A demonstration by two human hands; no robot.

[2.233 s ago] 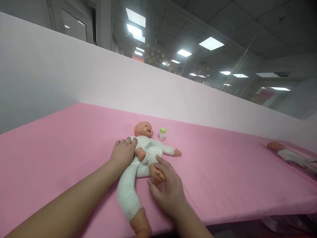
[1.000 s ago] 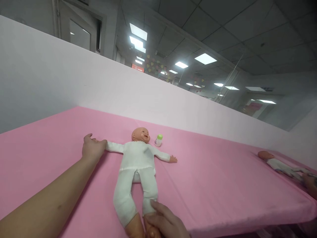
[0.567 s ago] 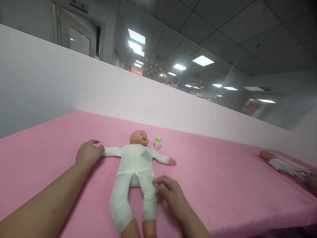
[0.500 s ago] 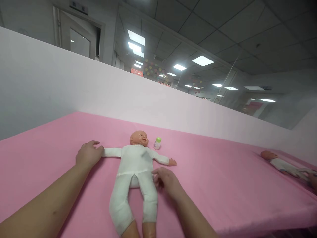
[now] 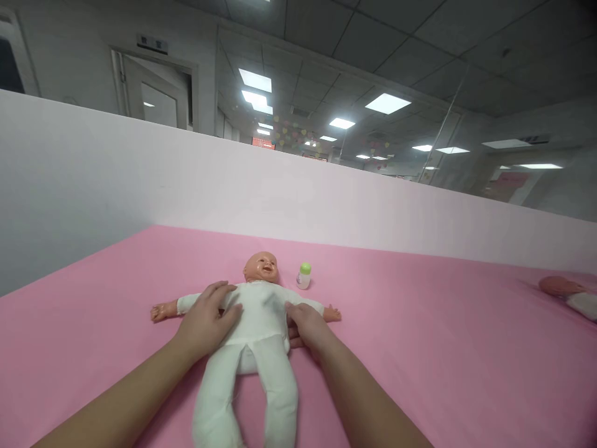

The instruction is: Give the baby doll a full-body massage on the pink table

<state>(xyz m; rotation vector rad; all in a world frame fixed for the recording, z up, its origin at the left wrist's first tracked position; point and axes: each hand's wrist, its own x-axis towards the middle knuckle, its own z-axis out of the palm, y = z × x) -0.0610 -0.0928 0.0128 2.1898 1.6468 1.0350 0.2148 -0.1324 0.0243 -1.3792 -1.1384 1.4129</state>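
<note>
A baby doll in a white cloth suit lies face up, its head away from me and both arms spread. My left hand rests at the doll's chest and shoulder on the left side, fingers apart. Against the right side of its torso is my right hand, its thumb on the cloth and its other fingers curled low beside the body, partly hidden. Beyond the doll's shoulder on the right, a small bottle with a green cap stands upright.
The pink surface runs up to a white partition at the back. A second doll lies at the far right edge of the view. Behind the partition are glass, ceiling lights and a door.
My left hand has moved right, from the doll's hand to its chest. My right hand has shifted up from the hip to the side of the torso. The camera view has tilted.
</note>
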